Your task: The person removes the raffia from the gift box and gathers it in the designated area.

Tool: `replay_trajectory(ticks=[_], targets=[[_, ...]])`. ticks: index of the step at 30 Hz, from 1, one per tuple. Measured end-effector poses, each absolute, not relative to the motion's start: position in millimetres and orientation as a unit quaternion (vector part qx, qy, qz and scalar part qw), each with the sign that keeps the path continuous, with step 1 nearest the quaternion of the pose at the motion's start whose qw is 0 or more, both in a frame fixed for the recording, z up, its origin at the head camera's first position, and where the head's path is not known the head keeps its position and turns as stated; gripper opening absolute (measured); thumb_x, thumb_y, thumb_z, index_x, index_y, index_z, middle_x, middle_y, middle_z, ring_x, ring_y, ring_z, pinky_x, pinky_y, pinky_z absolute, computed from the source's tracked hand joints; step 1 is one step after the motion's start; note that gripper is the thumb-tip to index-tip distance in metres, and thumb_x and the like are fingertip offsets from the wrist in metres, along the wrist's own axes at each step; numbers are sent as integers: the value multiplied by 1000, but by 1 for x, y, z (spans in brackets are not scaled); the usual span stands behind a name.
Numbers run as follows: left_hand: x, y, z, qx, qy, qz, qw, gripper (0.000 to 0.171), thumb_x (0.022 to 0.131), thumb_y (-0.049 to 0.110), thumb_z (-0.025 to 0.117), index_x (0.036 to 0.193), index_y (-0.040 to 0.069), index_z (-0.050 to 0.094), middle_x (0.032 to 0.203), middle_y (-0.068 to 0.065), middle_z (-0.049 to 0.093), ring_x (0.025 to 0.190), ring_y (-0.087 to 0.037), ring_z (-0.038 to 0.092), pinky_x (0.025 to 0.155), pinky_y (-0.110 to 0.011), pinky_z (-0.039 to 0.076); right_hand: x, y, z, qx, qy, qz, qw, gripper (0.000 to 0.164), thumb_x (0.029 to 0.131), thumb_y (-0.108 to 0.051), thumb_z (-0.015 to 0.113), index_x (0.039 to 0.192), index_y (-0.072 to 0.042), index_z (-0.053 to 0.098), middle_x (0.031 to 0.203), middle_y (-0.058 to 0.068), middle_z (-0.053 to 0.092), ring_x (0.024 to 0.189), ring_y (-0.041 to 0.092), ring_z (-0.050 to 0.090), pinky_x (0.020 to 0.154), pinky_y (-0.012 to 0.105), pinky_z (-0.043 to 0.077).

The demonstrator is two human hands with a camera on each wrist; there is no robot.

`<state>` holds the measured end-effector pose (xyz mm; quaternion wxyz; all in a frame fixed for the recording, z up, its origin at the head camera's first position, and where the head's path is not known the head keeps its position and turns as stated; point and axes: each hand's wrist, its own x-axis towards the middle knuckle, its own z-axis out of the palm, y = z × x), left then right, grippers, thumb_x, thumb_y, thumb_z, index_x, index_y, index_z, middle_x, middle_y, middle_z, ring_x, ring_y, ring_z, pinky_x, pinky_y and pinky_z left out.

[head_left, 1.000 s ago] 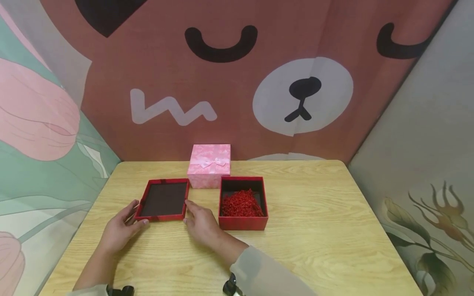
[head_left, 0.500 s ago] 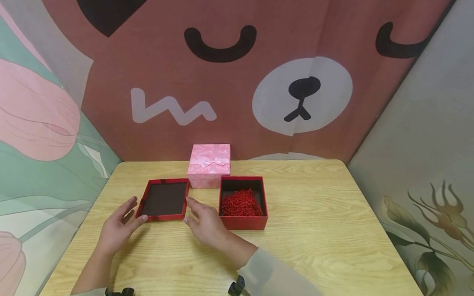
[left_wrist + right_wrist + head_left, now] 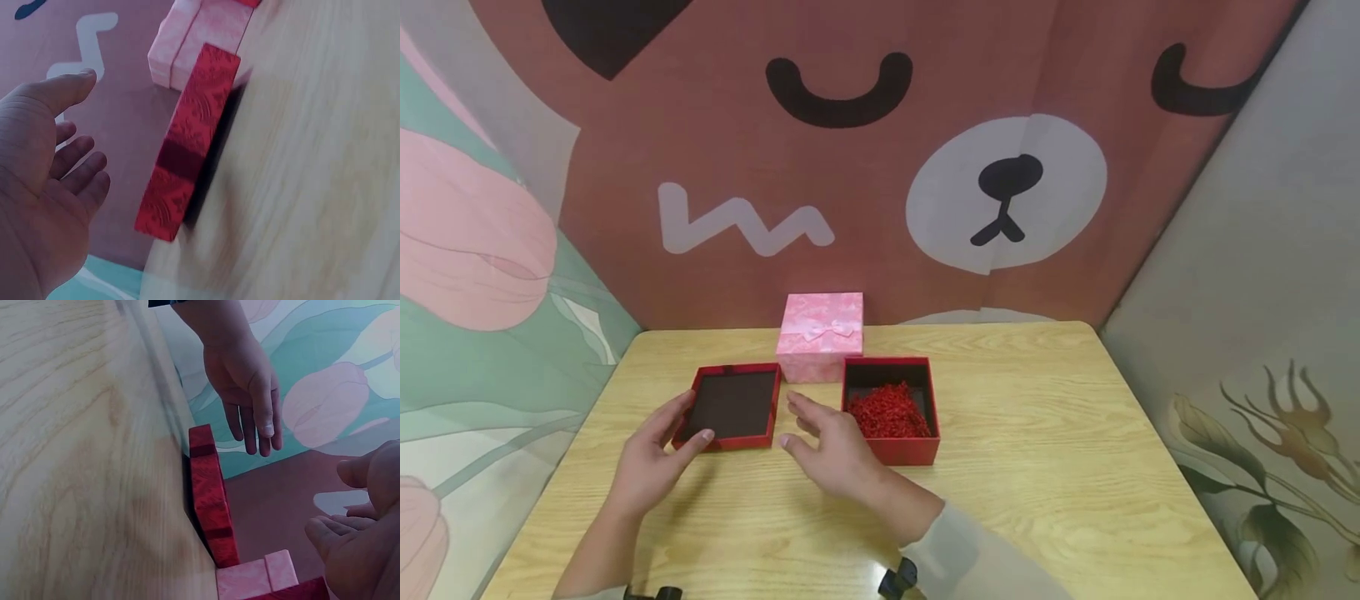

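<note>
A red patterned box lid (image 3: 733,404) lies upturned on the table, its dark lining facing up. In the head view my left hand (image 3: 655,458) overlaps the lid's near left corner; the left wrist view shows a gap between the relaxed fingers and the lid's red side (image 3: 190,144). My right hand (image 3: 835,454) is held between the lid and the red box (image 3: 898,452), fingers loosely extended, gripping nothing. Red shredded paper (image 3: 889,412) fills part of that uncovered box. In the right wrist view both hands hover above the tabletop, apart from the lid.
A pink gift box (image 3: 822,333) with a bow stands behind the lid and the red box, near the back wall (image 3: 820,258). The wood-grain table (image 3: 1037,467) meets patterned walls at the left and right.
Both hands have let go of the lid, which stays where it lay. The right hand has drawn away to the right, and the left has lifted off and shifted slightly right.
</note>
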<state>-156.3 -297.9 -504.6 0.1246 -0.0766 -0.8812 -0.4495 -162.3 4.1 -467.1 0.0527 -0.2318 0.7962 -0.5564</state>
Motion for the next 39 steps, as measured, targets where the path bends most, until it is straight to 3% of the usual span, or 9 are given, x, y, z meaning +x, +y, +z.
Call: replay_trajectory(ticks=[3,5,11,15,20,26,30,39], targets=[[-155,-290,-501,-85,-879,-452,125,71,92,16,81,155,13,49,154,-18,48,130,13,42,102,-3,38,-162,11,-462,-223,809,-542,48,61,102,-29,68,158,-22,46,149,0,57,124,20,64,102,27,53],[-155,-286,-500,-89,-879,-451,125,70,92,16,81,155,13,50,154,-17,49,131,12,43,102,-5,39,-164,17,-459,-220,818,-530,39,60,102,-29,68,157,-25,47,149,-2,58,123,21,65,102,29,54],[-160,-270,-499,-113,-870,-465,118,68,93,17,81,154,12,51,153,-13,51,136,-8,52,104,-11,42,-173,34,-455,-217,838,-500,3,53,101,-27,69,152,-25,54,144,-9,62,121,23,65,97,39,58],[-162,-259,-501,-136,-853,-492,109,67,93,13,80,153,12,51,153,-12,51,136,2,48,107,-14,43,-178,46,-453,-215,851,-479,-5,51,101,-28,69,150,-23,55,138,-11,64,128,17,59,107,43,51],[-164,-244,-503,-171,-834,-513,112,65,92,7,80,151,9,53,151,-14,52,136,-2,49,108,-18,44,-185,59,-455,-222,860,-459,-22,49,100,-25,70,146,-15,58,133,-6,66,132,14,56,110,42,49],[-168,-225,-502,-196,-818,-530,114,65,89,2,81,148,4,55,150,-16,53,137,-21,53,109,-23,46,-193,75,-457,-229,872,-430,-54,48,98,-22,72,144,-11,61,134,-1,66,128,18,60,107,43,51],[-170,-211,-501,-199,-810,-543,101,66,88,2,82,148,6,55,151,-16,52,137,-31,52,110,-28,46,-197,84,-455,-215,886,-408,-50,53,96,-23,74,146,-11,59,140,4,63,132,22,57,110,46,49],[-175,-183,-506,-226,-783,-577,58,67,91,8,81,152,15,53,156,-7,47,140,-31,48,112,-51,44,-202,93,-455,-179,914,-363,-7,66,93,-28,78,153,-14,52,154,10,50,141,33,47,116,53,42]])
